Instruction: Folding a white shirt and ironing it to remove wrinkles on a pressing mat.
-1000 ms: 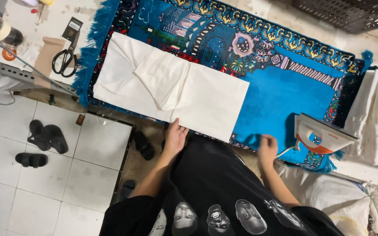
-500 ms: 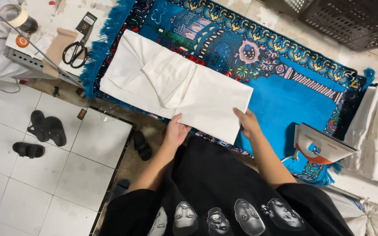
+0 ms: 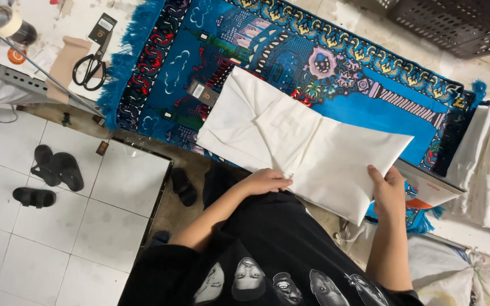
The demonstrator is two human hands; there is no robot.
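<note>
Centrally, a folded white cloth (image 3: 307, 147) lies slanted across a blue patterned rug (image 3: 370, 107) that covers the bench. The left hand (image 3: 265, 182) rests on the cloth's near edge, about midway along it, palm down with the fingers curled loosely and the fingertips touching the fabric; it lies there without clasping anything. Its forearm runs back from the cloth toward the person's black printed shirt (image 3: 279, 266), elbow bent. The right hand (image 3: 389, 190) grips the near right corner of the cloth, thumb on top and fingers curled under the edge, with the forearm reaching up almost straight from the body. Beyond that corner, away from the cloth, part of an iron (image 3: 432, 192) shows, partly hidden by the cloth. Farther from the cloth on the same side sits a stack of white fabric (image 3: 489, 164). A small dark tag (image 3: 202, 92) lies on the rug touching the cloth's far left edge. Well apart from the cloth, past the rug's fringe, black scissors (image 3: 89, 67) lie on the bare bench top. Sandals (image 3: 52, 170) sit on the tiled floor below.
</note>
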